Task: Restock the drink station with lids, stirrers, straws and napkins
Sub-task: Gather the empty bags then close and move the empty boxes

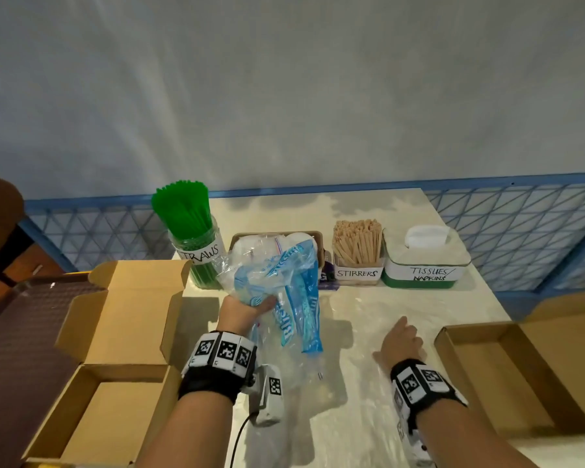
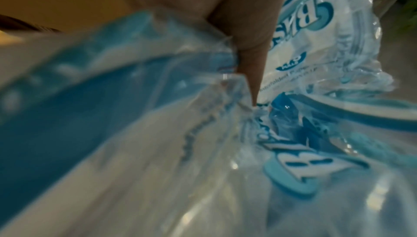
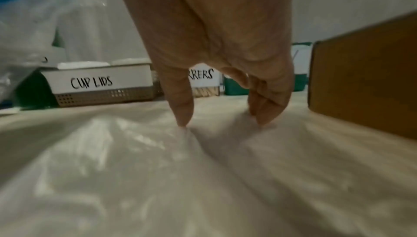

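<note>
Pale glossy tabletop (image 1: pixel 385 319) against a grey wall, head view: along its far edge stand a clear jar of green plastic straws (image 1: pixel 190 231) labelled STRAWS, a beige perforated basket of white cup lids (image 1: pixel 313 238), a clear box of wooden stirrers (image 1: pixel 358 251) and a green-and-white tissue dispenser (image 1: pixel 423 261) labelled TISSUES/NAPKINS. Open brown cardboard boxes flank the table, one at left (image 1: pixel 115 332) and one at right (image 1: pixel 507 376). The left hand (image 1: pixel 242 310) grips crumpled clear plastic wrappers with blue print (image 1: pixel 284 292), raised above the table in front of the basket. Left wrist view: fingers (image 2: pixel 248 35) curl round the bunched wrappers (image 2: pixel 304 151). Right wrist view: the right hand (image 3: pixel 216 44) holds nothing; its downward-pointing fingertips (image 3: pixel 183 116) touch a thin clear plastic sheet (image 3: pixel 135 169) lying on the tabletop, with the CUP LIDS basket (image 3: pixel 101 87) behind.
</note>
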`<action>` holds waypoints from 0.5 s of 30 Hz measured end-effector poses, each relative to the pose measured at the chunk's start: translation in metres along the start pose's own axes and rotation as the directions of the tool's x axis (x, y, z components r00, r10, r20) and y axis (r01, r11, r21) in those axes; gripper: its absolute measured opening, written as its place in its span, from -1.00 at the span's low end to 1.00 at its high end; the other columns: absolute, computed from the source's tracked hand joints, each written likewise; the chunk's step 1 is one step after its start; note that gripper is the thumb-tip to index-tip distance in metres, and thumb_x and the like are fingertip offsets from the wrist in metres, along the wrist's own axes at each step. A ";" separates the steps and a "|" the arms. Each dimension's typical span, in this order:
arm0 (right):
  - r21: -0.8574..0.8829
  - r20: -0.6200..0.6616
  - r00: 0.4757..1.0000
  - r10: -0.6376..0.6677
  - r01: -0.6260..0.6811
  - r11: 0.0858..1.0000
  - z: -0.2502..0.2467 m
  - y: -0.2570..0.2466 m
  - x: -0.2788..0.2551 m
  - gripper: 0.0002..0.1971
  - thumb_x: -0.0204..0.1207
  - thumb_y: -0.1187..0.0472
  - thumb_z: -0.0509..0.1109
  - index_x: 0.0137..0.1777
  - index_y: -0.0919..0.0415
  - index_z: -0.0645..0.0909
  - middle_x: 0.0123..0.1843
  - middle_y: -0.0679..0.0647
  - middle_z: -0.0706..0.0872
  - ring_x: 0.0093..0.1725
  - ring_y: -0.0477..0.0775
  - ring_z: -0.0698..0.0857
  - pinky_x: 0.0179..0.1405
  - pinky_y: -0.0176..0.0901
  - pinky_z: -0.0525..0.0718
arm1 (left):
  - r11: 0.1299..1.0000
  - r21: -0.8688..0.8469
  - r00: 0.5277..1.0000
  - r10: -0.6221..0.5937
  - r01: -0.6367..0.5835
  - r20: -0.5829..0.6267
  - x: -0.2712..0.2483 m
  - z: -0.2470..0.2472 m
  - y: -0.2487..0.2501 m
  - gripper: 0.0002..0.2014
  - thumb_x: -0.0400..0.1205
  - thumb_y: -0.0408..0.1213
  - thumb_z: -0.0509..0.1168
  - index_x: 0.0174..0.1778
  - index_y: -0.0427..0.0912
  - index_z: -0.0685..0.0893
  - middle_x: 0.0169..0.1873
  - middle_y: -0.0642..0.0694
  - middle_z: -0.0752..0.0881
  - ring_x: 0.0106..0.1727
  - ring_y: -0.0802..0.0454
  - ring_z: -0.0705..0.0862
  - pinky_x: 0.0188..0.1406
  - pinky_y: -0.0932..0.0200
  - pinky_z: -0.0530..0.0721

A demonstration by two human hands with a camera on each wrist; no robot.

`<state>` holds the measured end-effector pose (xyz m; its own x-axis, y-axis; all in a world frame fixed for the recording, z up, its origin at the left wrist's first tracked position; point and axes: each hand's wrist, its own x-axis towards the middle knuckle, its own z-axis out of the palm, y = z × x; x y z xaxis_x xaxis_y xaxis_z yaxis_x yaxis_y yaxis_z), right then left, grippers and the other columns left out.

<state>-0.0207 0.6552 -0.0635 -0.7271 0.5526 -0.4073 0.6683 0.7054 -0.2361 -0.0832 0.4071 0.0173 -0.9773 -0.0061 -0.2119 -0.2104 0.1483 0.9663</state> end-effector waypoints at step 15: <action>0.420 -0.004 0.972 -0.234 0.214 0.882 -0.025 -0.040 -0.013 -0.74 0.64 0.19 0.17 0.13 0.36 0.57 0.11 0.31 0.64 0.18 0.29 0.62 0.10 -0.11 0.53 | 0.994 0.001 0.982 -0.110 0.111 0.154 -0.009 0.005 0.003 -0.76 0.50 -0.48 0.41 0.05 -0.18 0.65 -0.12 -0.10 0.75 -0.22 0.09 0.70 -0.47 0.34 0.65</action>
<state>-0.0418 0.6308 -0.0269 -0.8639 0.3740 -0.3374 0.4998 0.5538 -0.6659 -0.0753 0.4130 0.0212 -0.9326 0.1305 -0.3365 -0.3174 0.1473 0.9368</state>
